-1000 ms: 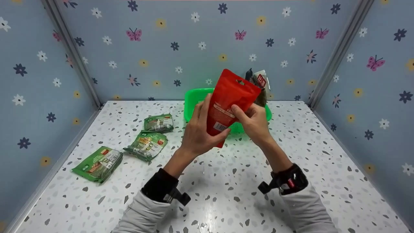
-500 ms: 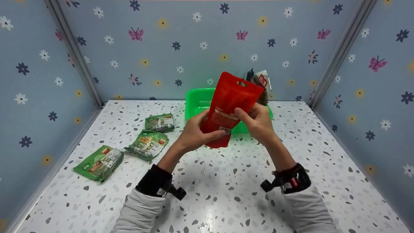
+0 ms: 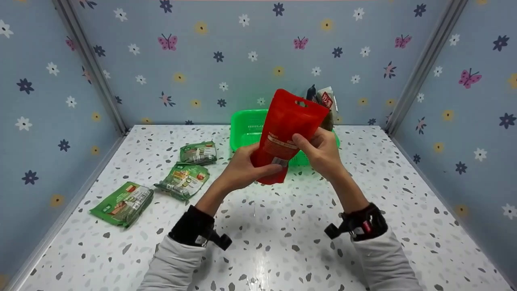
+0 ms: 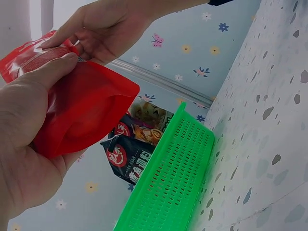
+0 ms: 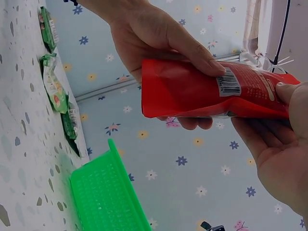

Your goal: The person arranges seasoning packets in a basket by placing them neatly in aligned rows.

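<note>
Both hands hold a red stand-up pouch (image 3: 284, 125) above the table, its top with the hang hole tilted up and away. The left hand (image 3: 243, 167) grips the lower left part, thumb across the front near the barcode, fingers behind. At the right edge the right hand (image 3: 321, 151) pinches the pouch, thumb on the front face. In the right wrist view the pouch (image 4: 91, 106) shows its bottom fold in the left wrist view, and its barcode side (image 5: 192, 89) faces the right wrist camera. Behind the pouch stands a green basket (image 3: 246, 117), partly hidden.
Dark and white food packets (image 3: 326, 101) stand in the basket's right end; a black one (image 4: 127, 156) shows in the left wrist view. Three green packets lie at the left: a near one (image 3: 123, 204), a middle one (image 3: 183, 182) and a far one (image 3: 198, 153). Patterned walls surround the table.
Over the last second the left hand has slid down the pouch's left side, its fingers going behind it. The pouch has turned slightly more upright. In the last half second little has moved.
</note>
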